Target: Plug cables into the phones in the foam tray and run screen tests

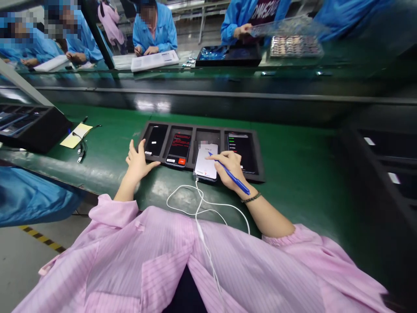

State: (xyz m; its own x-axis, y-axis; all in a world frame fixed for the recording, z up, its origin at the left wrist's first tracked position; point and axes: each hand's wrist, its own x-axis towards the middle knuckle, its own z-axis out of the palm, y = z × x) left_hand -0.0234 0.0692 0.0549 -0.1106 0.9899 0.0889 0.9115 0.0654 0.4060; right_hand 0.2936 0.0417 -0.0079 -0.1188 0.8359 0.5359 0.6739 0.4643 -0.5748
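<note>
A black tray (198, 128) with four slots lies on the green bench and holds several phones. My right hand (230, 167) grips a blue pen (232, 176) whose tip touches the white back of a phone (206, 164) in the third slot. A white cable (198, 204) runs from that phone toward my pink coat. My left hand (137, 161) rests with fingers apart at the tray's left front corner, beside a dark phone (155, 140). A phone with a red screen (178, 149) and a phone showing green text (240, 145) fill the other slots.
A yellow note (76, 135) with a cable lies at the left, near another black tray (29, 126). A dark conveyor (208, 100) runs behind the bench. People in blue coats work across it with trays (228, 54) and papers (154, 60). Dark racks (387, 165) stand at the right.
</note>
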